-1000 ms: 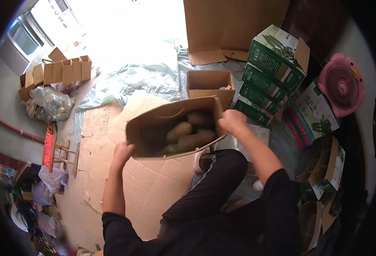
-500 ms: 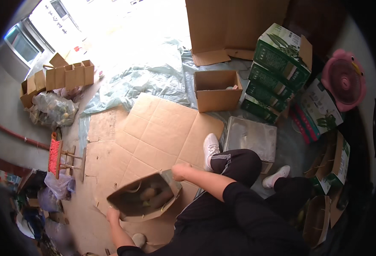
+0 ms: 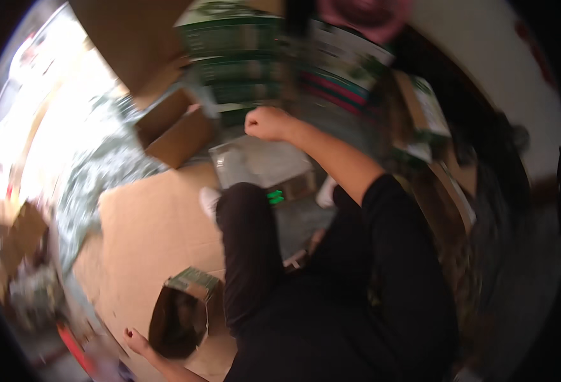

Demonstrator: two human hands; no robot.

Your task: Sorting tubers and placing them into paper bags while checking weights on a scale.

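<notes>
Left hand gripping open cardboard box edge at 7 o'clock on flattened cardboard; right hand hanging fisted, empty, at 12 o'clock over clear tray

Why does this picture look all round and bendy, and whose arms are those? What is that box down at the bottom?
The camera sits on a person's head and looks down, and its wide lens bends straight edges. The arms are that person's own. The left hand is at the edge of an open brown cardboard box standing on flattened cardboard on the floor; the picture is too blurry to show what is inside. The right hand is a closed fist held out in front, and nothing shows in it. The dark shape is the person's leg in black trousers. Green cartons are stacked beyond.
</notes>
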